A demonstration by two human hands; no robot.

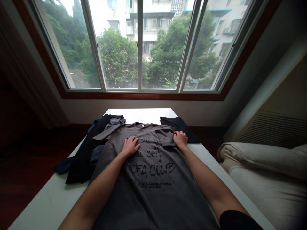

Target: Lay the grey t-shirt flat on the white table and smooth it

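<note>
A dark grey T-shirt (pixel 153 174) with black lettering is spread front up on the white table, its collar at the far end. My left hand (pixel 130 146) lies on the chest print with its fingers stretched out. At the right side my right hand (pixel 180 139) has its fingers curled round the edge of the T-shirt, by the sleeve. That right sleeve (pixel 165 137) is folded inward over the chest, while the left sleeve (pixel 103 134) sticks outward. Part of the lettering is hidden under my left hand and forearm.
Several dark garments (pixel 83 156) lie in a loose heap on the left of the table (pixel 45 203), one hanging over its edge. A folded black garment (pixel 183 127) lies at the far right. Beyond stands a window (pixel 141 64); a pale sofa (pixel 266 179) is on the right.
</note>
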